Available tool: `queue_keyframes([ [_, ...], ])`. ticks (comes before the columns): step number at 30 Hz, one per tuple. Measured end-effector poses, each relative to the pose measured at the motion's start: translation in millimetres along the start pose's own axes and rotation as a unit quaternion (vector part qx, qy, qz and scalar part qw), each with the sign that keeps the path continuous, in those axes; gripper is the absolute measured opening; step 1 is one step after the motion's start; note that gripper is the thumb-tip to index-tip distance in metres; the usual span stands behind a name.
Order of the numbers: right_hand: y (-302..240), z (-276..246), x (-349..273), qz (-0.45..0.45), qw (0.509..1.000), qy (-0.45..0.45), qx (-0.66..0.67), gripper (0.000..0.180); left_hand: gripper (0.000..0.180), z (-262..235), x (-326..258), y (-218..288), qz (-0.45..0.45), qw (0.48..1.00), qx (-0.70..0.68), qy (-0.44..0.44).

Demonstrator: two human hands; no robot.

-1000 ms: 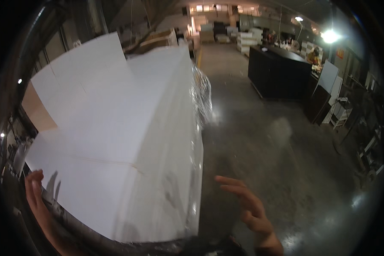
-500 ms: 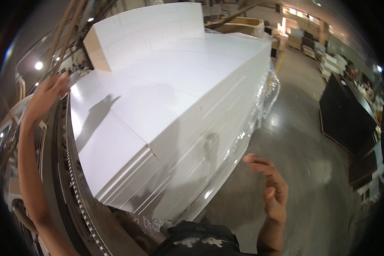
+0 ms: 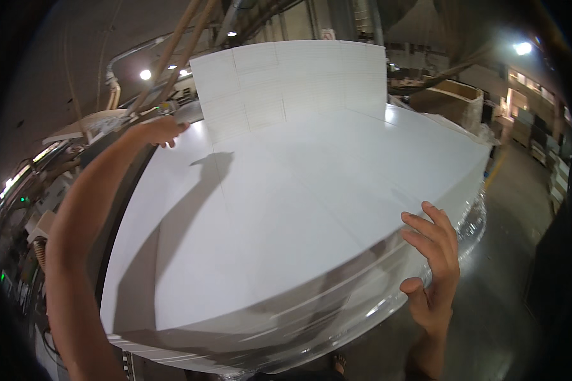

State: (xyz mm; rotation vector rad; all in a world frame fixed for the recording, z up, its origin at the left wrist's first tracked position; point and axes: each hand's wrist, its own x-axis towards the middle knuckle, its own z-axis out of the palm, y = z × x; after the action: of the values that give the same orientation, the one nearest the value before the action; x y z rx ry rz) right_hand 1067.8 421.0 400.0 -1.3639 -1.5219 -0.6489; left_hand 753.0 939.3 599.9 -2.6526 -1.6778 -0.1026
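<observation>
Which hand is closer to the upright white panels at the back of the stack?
Left. The left hand reaches beside the upright white panels; the right hand is at the stack's near edge.

white panels: matt, smooth | plastic wrap: glossy | concrete floor: shiny

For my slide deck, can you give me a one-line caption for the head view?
Left hand on the far edge of a white panel stack, right hand open at its wrapped side.

Tall stack of flat white sheets; sides under clear plastic wrap
</observation>
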Motion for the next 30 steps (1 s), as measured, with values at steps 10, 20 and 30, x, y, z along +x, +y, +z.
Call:
queue_keyframes([
  [10, 94, 45, 21, -0.038, 0.997, 0.018, -0.060, 0.084, 0.079, 87, 116, 15, -0.038, 0.996, 0.066, -0.056],
  [20, 92, 49, 17, -0.015, 0.995, 0.024, -0.100, 0.082, 0.069, 130, 144, 26, -0.020, 0.997, 0.014, 0.077],
  [30, 81, 14, 56, 0.018, 0.998, -0.062, -0.020, 0.075, 0.061, 141, 131, 39, -0.068, 0.981, 0.011, 0.180],
])
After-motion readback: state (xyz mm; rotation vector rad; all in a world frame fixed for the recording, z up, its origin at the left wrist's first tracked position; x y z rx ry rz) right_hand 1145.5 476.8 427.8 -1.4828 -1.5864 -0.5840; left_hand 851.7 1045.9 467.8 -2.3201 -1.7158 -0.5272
